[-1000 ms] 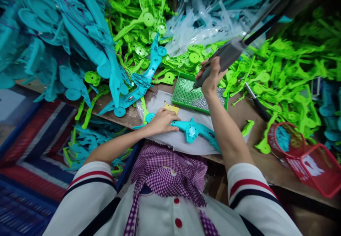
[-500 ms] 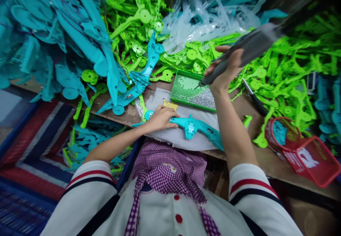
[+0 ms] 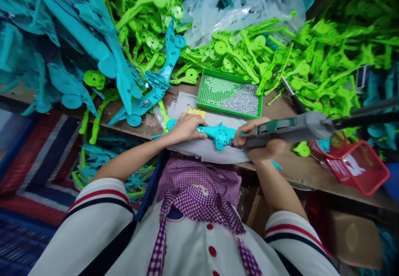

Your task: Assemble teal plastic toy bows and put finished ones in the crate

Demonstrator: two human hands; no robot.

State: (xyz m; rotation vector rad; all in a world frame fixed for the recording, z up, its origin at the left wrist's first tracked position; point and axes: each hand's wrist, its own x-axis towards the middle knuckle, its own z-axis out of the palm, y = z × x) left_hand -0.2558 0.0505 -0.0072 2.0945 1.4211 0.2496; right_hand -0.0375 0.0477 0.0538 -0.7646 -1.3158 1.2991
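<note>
On the grey cloth pad (image 3: 215, 155) at the near edge of the brown workbench (image 3: 289, 172), a teal moulded plastic toy-gun shell (image 3: 218, 134) lay flat. The left hand (image 3: 185, 128) was pressed down on its left end, fingers curled over it to hold it in place. The right hand (image 3: 262, 143) was wrapped around a grey electric screwdriver (image 3: 286, 128), whose tip met the middle of the shell, so by the look of it a screw was being driven there; whether other screws were already in could not be made out. Behind the shell, the green plastic tray of small silvery screws (image 3: 230, 95) held plenty more. Heaps of loose lime-green plastic parts (image 3: 311, 64) and teal plastic parts (image 3: 62, 39) crowded the bench, suggesting much was left
</note>
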